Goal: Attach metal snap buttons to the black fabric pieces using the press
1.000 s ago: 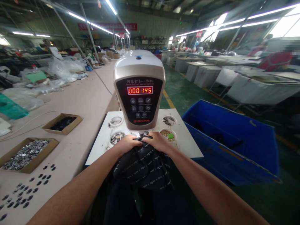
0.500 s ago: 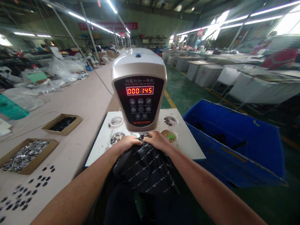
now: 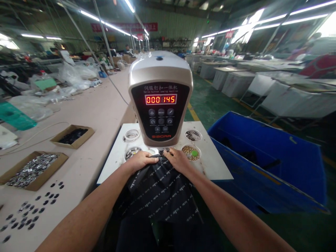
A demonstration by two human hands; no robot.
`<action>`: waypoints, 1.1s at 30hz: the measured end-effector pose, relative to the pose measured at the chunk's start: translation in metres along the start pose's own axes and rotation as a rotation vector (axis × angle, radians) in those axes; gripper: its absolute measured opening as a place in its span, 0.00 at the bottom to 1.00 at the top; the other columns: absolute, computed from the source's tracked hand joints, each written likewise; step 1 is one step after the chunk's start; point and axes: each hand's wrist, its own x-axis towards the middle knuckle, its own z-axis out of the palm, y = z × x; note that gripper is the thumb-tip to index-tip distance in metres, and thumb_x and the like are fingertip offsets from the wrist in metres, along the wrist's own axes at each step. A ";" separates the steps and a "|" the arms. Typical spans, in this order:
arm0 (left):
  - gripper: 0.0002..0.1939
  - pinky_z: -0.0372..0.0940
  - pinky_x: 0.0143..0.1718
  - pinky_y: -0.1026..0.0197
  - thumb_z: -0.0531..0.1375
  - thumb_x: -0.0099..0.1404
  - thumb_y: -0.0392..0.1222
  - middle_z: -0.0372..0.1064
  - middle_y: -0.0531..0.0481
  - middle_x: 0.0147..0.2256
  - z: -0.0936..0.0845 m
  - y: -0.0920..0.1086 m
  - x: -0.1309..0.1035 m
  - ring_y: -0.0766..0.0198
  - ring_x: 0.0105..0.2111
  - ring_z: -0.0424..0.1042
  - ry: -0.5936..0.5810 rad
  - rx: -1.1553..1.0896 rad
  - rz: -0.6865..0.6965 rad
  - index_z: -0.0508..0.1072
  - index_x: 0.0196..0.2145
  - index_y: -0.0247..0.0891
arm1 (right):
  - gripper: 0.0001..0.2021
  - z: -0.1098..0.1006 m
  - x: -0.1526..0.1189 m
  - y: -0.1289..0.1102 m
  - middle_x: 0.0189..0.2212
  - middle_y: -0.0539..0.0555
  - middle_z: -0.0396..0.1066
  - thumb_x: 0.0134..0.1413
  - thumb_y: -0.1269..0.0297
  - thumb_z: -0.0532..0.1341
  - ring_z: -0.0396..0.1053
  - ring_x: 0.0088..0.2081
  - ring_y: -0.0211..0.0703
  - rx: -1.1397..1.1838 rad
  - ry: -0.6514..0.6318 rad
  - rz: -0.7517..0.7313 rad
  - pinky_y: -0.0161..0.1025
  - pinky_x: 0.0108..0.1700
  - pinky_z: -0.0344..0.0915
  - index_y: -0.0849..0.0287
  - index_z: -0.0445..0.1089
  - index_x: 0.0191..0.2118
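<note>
A button sewing machine (image 3: pixel 161 115) with a red lit display reading 000 145 stands in front of me. Black fabric (image 3: pixel 162 192) with rows of small white print hangs from its working area down over my lap. My left hand (image 3: pixel 140 160) pinches the fabric's upper edge on the left, thumb on top. On the right my right hand (image 3: pixel 177 159) grips the same edge, its fingertips just under the machine head. The two hands are a short gap apart. What lies between the fingertips under the head is too small to make out.
The machine's white table (image 3: pixel 212 161) has round wells, one with brass-coloured pieces (image 3: pixel 189 153). On the left table, cardboard boxes hold metal rings (image 3: pixel 34 169) and black parts (image 3: pixel 73 135), with loose discs (image 3: pixel 28 211) nearby. A large blue bin (image 3: pixel 296 154) stands at right.
The view has shifted slightly, moving the machine rightwards in the picture. Both hands still hold the fabric edge, with the fabric now spread a little wider and flatter.
</note>
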 end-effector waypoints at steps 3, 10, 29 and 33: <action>0.21 0.60 0.33 0.60 0.69 0.49 0.59 0.73 0.53 0.25 -0.001 -0.004 0.004 0.60 0.28 0.69 -0.014 -0.003 -0.007 0.74 0.28 0.37 | 0.11 0.003 0.001 -0.002 0.38 0.53 0.81 0.62 0.55 0.61 0.77 0.41 0.48 -0.018 0.050 0.035 0.36 0.40 0.62 0.53 0.77 0.42; 0.22 0.63 0.35 0.59 0.67 0.51 0.61 0.75 0.52 0.29 -0.001 -0.011 0.006 0.59 0.30 0.71 -0.043 -0.035 0.010 0.76 0.32 0.38 | 0.09 0.007 0.003 0.000 0.37 0.53 0.81 0.60 0.57 0.62 0.78 0.42 0.50 -0.062 0.072 0.070 0.38 0.40 0.65 0.53 0.76 0.41; 0.20 0.66 0.36 0.57 0.70 0.47 0.56 0.77 0.49 0.28 0.004 -0.007 0.003 0.54 0.33 0.74 0.025 -0.072 0.012 0.78 0.30 0.38 | 0.09 0.004 0.003 0.001 0.36 0.53 0.79 0.61 0.58 0.60 0.75 0.39 0.46 -0.040 0.040 0.074 0.37 0.39 0.62 0.56 0.74 0.37; 0.20 0.66 0.37 0.57 0.70 0.47 0.57 0.77 0.50 0.28 0.003 -0.007 0.003 0.55 0.32 0.74 0.018 -0.072 -0.001 0.78 0.31 0.38 | 0.09 0.002 0.004 -0.001 0.35 0.53 0.79 0.61 0.58 0.61 0.74 0.37 0.45 -0.029 0.033 0.082 0.37 0.39 0.62 0.57 0.75 0.36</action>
